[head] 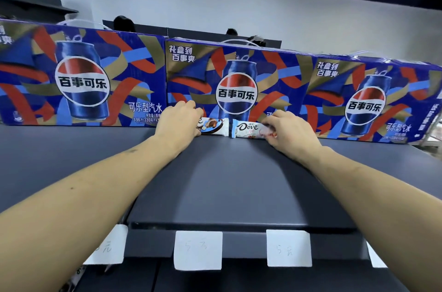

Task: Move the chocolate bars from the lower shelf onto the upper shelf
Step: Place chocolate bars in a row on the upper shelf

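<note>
Two white Dove chocolate bars lie end to end on the dark upper shelf (215,167), against the cola boxes. My left hand (178,121) grips the left bar (214,127), which shows a chocolate picture and blue trim. My right hand (285,130) pinches the right end of the right bar (248,130), the one with the Dove name and pink print. Both arms reach forward over the shelf. The lower shelf is hidden beneath.
Three large blue cola gift boxes (236,85) stand in a row along the back of the shelf. White paper price tags (198,249) hang on the shelf's front edge. Heads of people show behind the boxes.
</note>
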Tool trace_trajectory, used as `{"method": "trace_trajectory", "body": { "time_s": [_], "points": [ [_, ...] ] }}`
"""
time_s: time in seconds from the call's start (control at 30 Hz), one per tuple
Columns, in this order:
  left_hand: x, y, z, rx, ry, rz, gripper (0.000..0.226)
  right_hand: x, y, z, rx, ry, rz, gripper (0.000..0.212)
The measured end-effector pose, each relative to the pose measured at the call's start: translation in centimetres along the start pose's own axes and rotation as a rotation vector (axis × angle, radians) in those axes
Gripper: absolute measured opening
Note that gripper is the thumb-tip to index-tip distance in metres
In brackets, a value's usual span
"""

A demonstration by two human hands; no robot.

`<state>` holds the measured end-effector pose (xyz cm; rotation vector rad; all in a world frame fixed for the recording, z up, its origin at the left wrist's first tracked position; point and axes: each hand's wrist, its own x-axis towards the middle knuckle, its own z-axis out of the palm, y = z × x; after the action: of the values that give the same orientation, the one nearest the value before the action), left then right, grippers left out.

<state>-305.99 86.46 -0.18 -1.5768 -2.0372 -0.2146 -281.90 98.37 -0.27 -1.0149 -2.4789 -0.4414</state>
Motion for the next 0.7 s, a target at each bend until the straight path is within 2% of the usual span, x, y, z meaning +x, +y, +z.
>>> {"method": "trace_trajectory", "body": {
  "time_s": [0.23, 0.7],
  "points": [
    [0.6, 0.7, 0.9, 0.01, 0.039, -0.038, 0.03, 0.7, 0.1, 0.6, 0.02, 0.047, -0.003, 0.029],
    [0.7, 0.0, 1.5, 0.02, 0.099, -0.01, 0.035, 0.6, -0.2, 0.7, -0.004, 0.104, -0.021, 0.035]
  ]
}}
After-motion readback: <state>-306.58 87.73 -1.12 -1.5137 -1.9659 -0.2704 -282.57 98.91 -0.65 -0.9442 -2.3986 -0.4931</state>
